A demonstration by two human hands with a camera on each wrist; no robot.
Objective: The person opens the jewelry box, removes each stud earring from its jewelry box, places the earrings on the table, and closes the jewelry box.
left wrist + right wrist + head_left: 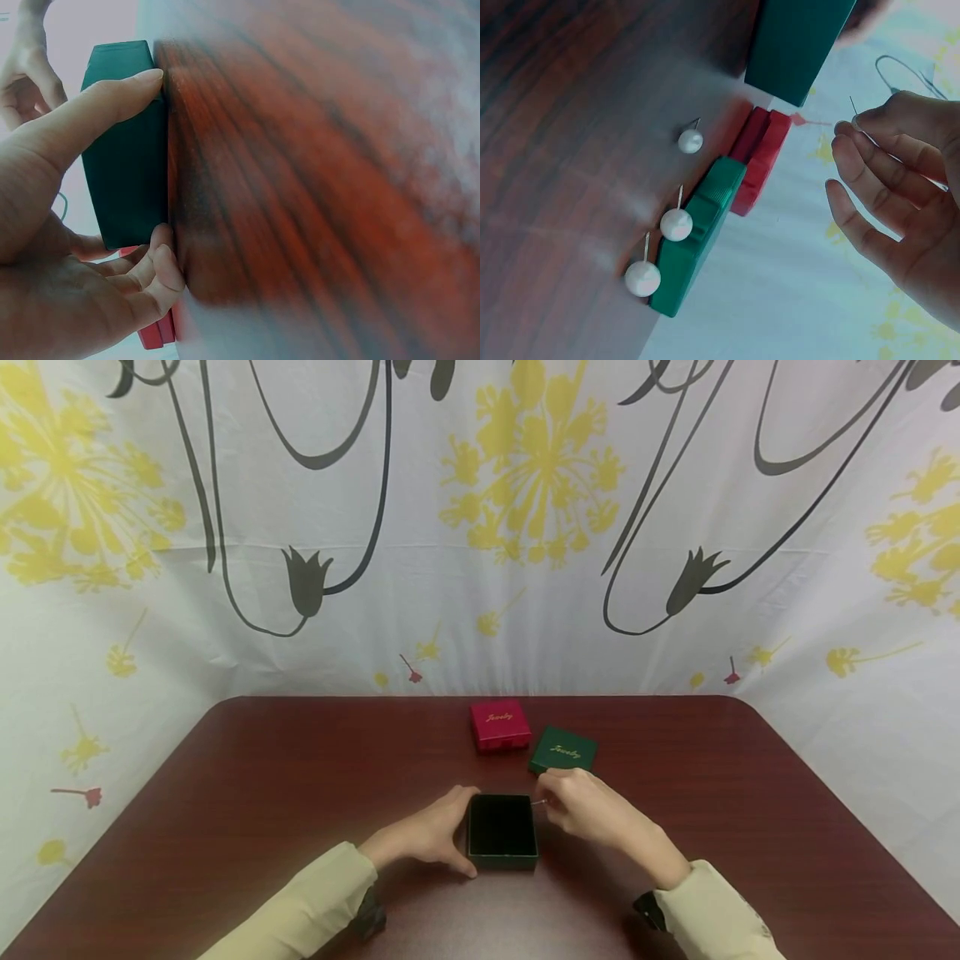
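An uncovered dark green jewelry box [502, 862] with a black interior stands on the table. My left hand [426, 833] grips it from the left, the thumb [124, 97] along its near wall and the fingers round the far side. To the right of the box, my right hand [588, 806] pinches a stud earring [853, 109] between thumb and index finger; its thin pin sticks out, its head mostly covered. Three pearl stud earrings [676, 225] lie on the table in the right wrist view, but my right hand hides them in the head view.
Behind my right hand lies a green lid [566, 748] marked "Jewelry". A red jewelry box [501, 725] with gold lettering sits farther back. The brown wooden table [300, 777] ends at a patterned white curtain [525, 635].
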